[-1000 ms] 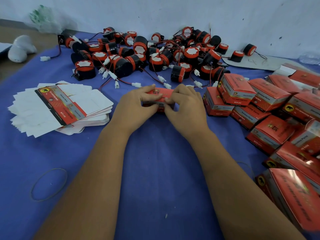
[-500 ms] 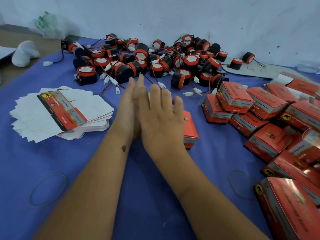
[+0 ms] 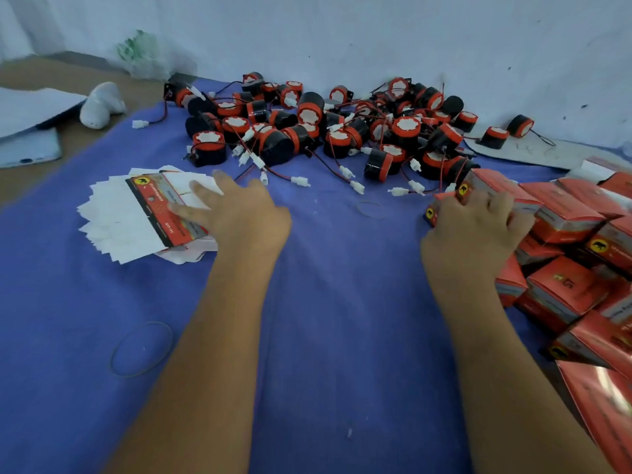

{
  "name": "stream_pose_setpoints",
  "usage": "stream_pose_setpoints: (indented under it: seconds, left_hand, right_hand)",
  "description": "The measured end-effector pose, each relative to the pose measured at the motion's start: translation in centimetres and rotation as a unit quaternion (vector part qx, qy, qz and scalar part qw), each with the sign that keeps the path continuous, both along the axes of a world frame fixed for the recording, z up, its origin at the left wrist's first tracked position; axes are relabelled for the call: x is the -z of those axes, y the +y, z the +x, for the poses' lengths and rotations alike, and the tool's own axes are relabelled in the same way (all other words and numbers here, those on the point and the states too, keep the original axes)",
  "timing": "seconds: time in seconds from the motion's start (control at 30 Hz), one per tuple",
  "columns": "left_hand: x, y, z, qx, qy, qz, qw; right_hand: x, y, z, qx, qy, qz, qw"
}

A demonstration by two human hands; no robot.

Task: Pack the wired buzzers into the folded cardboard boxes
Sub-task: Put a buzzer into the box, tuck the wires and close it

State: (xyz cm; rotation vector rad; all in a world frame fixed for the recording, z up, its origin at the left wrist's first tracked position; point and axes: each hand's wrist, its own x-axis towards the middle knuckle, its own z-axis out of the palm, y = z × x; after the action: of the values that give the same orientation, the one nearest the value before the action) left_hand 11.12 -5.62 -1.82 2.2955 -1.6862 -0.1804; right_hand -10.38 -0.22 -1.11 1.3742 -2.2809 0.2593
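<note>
Blue cloth (image 3: 325,336): left hand (image 3: 246,213) over flat boxes (image 3: 136,213) (fanned).

Print legibility check, head view. Landmark: pile of wired buzzers (image 3: 328,131) at the far edge of the bench (image 3: 325,302).

- Flat box blank (image 3: 167,208), lying printed face up on the white stack to the near left of the pile: round yellow emblem with a black animal figure at its far corner. The lines of white lettering on the red panel and black strip are too blurred to read.
- Folded boxes (image 3: 564,241), heaped to the near right of the pile: same yellow round emblem on several ends. Lettering on red and grey faces is unreadable.
- Buzzers: no readable marking.
</note>
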Motion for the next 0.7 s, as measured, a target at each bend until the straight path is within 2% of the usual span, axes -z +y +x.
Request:
stream_pose_setpoints:
  seconds: [0.07, 0.13, 0.2, 0.27, 0.33, 0.43, 0.5, 0.57, 0.6, 0.7]
  left_hand:
    - [0.0, 0.2, -0.7, 0.032, -0.027, 0.023, 0.999]
    - [-0.2, 0.8, -2.1, 0.081, -0.015, -0.009, 0.997]
    - [-0.2, 1.2, -3.4, 0.15, 0.076, -0.097, 0.981]
    - [-0.5, 1.5, -3.7, 0.198, 0.201, -0.19, 0.94]
    - [-0.8, 1.3, -3.2, 0.182, 0.251, -0.274, 0.91]
    - [-1.1, 0.8, -1.6, 0.121, 0.313, -0.363, 0.869]
    - [-1.2, 0.5, -0.8, 0.078, 0.348, -0.427, 0.831]
    - [-1.0, 0.4, 0.0, 0.039, 0.342, -0.486, 0.804]
    - [-0.8, 0.3, 0.4, 0.024, 0.343, -0.509, 0.789]
    - [-0.5, 0.1, 1.3, -0.022, 0.391, -0.546, 0.741]
  right_hand:
    - [0.2, -0.1, 1.4, -0.074, 0.01, -0.089, 0.993]
    - [0.6, -0.1, 4.2, -0.162, -0.017, -0.112, 0.98]
    - [1.5, -0.3, 7.4, -0.251, -0.125, -0.061, 0.958]
    - [2.7, -0.9, 9.6, -0.333, -0.187, -0.012, 0.924]
    - [3.5, -1.2, 10.1, -0.379, -0.229, -0.004, 0.897]
    - [3.7, -1.5, 9.7, -0.398, -0.332, -0.029, 0.855]
    - [3.2, -2.0, 10.7, -0.444, -0.39, -0.017, 0.806]
    - [2.6, -2.6, 12.4, -0.518, -0.416, 0.034, 0.746]
    - [2.4, -2.7, 13.3, -0.542, -0.416, 0.059, 0.727]
    - [3.1, -3.3, 13.9, -0.555, -0.358, 0.055, 0.749]
